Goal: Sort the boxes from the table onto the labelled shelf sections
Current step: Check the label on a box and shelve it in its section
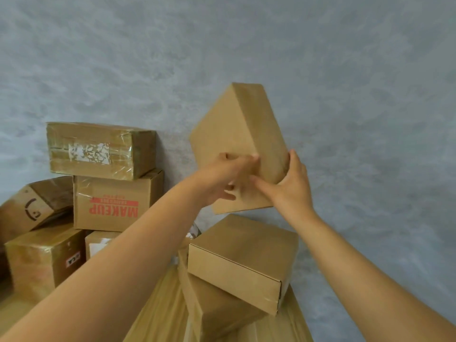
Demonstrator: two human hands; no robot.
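A plain brown cardboard box (232, 134) is held up, tilted, in front of the grey wall. My left hand (222, 178) grips its near lower face, fingers curled against the cardboard. My right hand (291, 183) holds its lower right corner, thumb on the front and fingers round the side. Directly under it lies another flat plain box (241, 257), resting on a taped box (214, 307) on a larger carton.
At the left stands a stack of boxes: a taped one (98, 149) on top, a carton printed MAKEUP upside down (113, 203), a tilted box with a smile mark (32, 203) and a taped one with a small label (42, 260). The grey wall (345, 95) is close behind.
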